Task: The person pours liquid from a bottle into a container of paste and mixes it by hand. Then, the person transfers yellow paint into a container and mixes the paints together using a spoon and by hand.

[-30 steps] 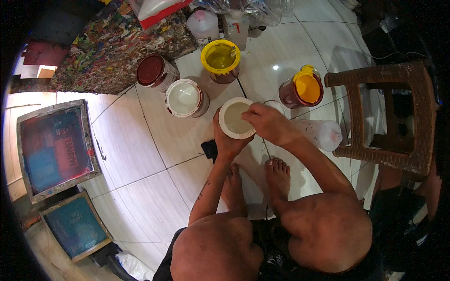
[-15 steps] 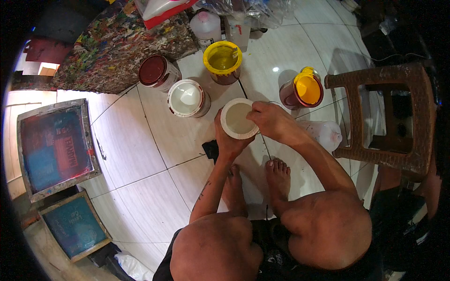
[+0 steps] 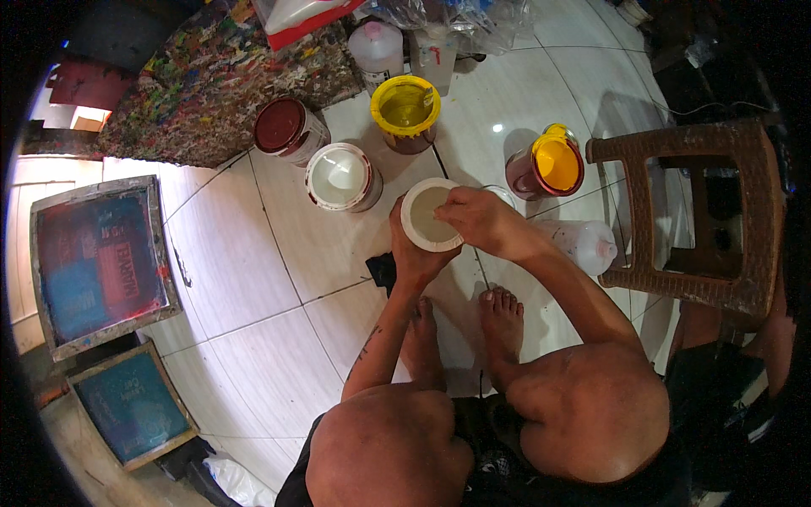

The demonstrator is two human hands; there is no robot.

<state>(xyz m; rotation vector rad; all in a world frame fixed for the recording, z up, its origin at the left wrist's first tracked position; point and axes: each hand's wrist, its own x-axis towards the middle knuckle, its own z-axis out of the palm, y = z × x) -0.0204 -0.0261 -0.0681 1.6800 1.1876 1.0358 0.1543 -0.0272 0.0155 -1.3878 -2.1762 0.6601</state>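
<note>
Around me spreads a floor of glossy white tiles (image 3: 245, 321), faintly streaked, with dark joint lines running between them. From nine o'clock a pale light washes across it, and at one o'clock a small, sharp white glint (image 3: 498, 128) shines back off the glaze. At three o'clock I see a brown plastic stool (image 3: 756, 211) with an open frame and a textured surface. Between ten and eleven, a bulky slab crusted with many-coloured paint (image 3: 245, 93) meets the tiles. Toward two o'clock the room falls into deep shadow, crossed by a thin pale cable (image 3: 710, 111).
</note>
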